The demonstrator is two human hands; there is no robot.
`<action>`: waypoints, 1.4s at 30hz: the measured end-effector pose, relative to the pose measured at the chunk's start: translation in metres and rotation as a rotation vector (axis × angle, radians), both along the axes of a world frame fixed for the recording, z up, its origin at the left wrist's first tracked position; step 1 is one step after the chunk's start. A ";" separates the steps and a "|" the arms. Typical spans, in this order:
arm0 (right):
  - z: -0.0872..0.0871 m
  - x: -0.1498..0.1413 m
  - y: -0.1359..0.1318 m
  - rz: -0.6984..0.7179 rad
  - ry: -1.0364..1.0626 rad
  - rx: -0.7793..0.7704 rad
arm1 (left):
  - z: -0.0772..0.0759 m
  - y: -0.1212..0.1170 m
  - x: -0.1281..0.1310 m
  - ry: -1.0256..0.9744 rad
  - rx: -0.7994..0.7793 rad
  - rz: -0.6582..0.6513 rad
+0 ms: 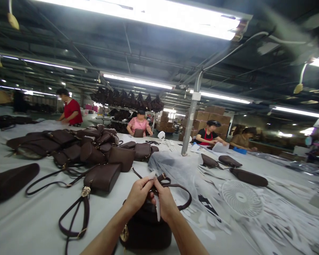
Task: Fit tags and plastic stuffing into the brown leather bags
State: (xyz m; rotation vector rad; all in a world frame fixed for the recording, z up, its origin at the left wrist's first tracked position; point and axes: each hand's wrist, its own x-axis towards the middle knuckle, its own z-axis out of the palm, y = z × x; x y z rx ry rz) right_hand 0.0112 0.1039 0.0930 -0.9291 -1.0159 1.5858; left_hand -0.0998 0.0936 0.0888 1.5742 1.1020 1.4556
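A dark brown handbag (149, 232) stands on the table right in front of me, with a gold round charm (124, 233) at its left side. Above its top, my left hand (138, 193) and my right hand (166, 200) meet with fingers closed. Between them they pinch a white strip (157, 209), whose ends show above and below the fingers. The bag's strap (186, 198) loops out to the right of my right hand. My fingers partly hide the strip and the bag's top, so I cannot tell whether the strip is wrapped around the strap.
Many brown bags (122, 157) lie heaped at the left and centre. Clear plastic sheeting (172, 170), a white fan (241, 199) and loose white strips (287, 223) are on the right. A metal post (191, 124) rises beyond. Several people work across the tables.
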 end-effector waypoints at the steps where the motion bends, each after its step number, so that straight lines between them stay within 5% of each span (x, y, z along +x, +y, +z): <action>1: -0.001 0.002 -0.002 0.022 -0.078 0.045 | 0.001 0.002 -0.001 0.007 0.017 0.043; 5: -0.010 0.013 -0.012 0.112 -0.406 0.260 | 0.005 0.008 -0.004 0.087 0.072 0.182; 9: -0.007 0.027 -0.018 -0.127 -0.564 0.587 | 0.004 0.008 -0.001 0.132 0.076 0.121; 11: 0.001 0.032 -0.018 -0.071 -0.502 0.633 | 0.003 0.008 0.001 0.128 0.057 0.085; 15: 0.016 0.039 -0.014 0.312 -0.181 0.516 | 0.001 0.011 -0.002 0.049 -0.019 0.035; 17: 0.019 0.041 -0.012 0.392 -0.127 0.461 | 0.001 0.011 -0.004 0.053 0.002 0.038; 23: 0.019 0.040 -0.004 0.150 -0.280 0.462 | 0.002 0.005 -0.002 0.182 0.090 0.081; 30: 0.026 0.032 -0.004 0.130 -0.141 0.253 | 0.001 0.005 0.000 0.311 0.215 0.187; 42: 0.024 0.022 0.001 0.121 -0.192 0.168 | -0.006 0.001 0.004 0.287 0.207 0.346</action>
